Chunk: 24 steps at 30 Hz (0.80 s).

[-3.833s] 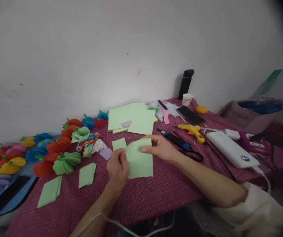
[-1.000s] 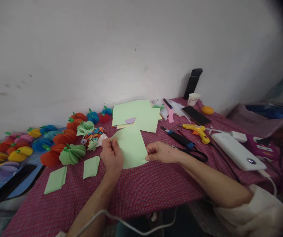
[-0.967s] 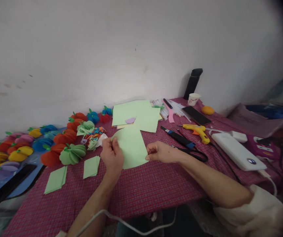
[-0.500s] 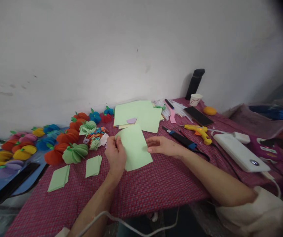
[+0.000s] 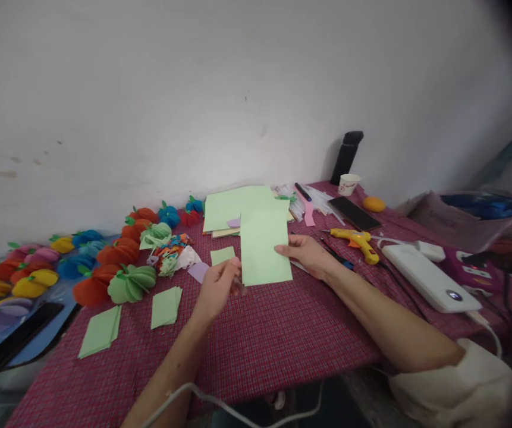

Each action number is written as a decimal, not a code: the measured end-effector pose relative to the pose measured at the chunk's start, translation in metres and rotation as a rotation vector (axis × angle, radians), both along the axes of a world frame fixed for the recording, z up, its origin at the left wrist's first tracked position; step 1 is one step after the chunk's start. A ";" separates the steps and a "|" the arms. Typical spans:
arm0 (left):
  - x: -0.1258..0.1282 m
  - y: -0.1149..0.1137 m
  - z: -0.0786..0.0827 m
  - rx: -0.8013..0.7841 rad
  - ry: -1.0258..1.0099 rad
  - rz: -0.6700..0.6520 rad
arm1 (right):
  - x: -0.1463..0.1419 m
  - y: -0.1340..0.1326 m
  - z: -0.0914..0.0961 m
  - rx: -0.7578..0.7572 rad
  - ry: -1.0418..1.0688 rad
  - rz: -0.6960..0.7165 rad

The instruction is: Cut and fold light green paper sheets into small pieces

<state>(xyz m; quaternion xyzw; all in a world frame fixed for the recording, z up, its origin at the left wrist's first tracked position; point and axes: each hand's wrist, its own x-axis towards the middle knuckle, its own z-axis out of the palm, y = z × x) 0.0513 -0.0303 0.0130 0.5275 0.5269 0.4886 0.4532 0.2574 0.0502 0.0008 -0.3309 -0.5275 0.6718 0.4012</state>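
Note:
My right hand (image 5: pixel 305 254) grips the right edge of a light green paper sheet (image 5: pixel 263 246) and holds it up, tilted, above the red checked tablecloth (image 5: pixel 282 333). My left hand (image 5: pixel 218 286) is curled in a pinch just at the sheet's lower left corner. What its fingers hold is too small to make out. A small green piece (image 5: pixel 222 255) and a purple piece (image 5: pixel 198 271) lie on the cloth just beyond my left hand.
Coloured paper pumpkins (image 5: pixel 124 284) line the left side, with folded green pieces (image 5: pixel 165 305) near them. A stack of green sheets (image 5: pixel 231 205) lies behind. To the right are a yellow glue gun (image 5: pixel 356 240), a white power bank (image 5: pixel 429 270), a phone (image 5: pixel 354 213), a cup (image 5: pixel 348 183) and a black bottle (image 5: pixel 346 156).
My right hand lifted the green sheet off the cloth and shifted it to the right. My left hand slid off its left edge to the lower corner, uncovering the small green and purple pieces.

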 end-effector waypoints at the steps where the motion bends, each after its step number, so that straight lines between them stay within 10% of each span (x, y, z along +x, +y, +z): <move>1: 0.000 -0.001 0.000 0.010 0.043 -0.022 | 0.000 0.000 0.000 0.002 -0.002 -0.003; 11: 0.006 0.000 0.002 0.052 -0.041 -0.031 | -0.002 -0.004 0.000 0.045 -0.045 -0.001; 18: 0.003 0.000 -0.006 0.063 -0.003 0.109 | -0.011 -0.020 0.007 0.109 -0.121 0.268; 24: 0.012 -0.007 -0.008 -0.120 -0.067 -0.132 | 0.003 -0.016 0.024 0.441 -0.135 -0.045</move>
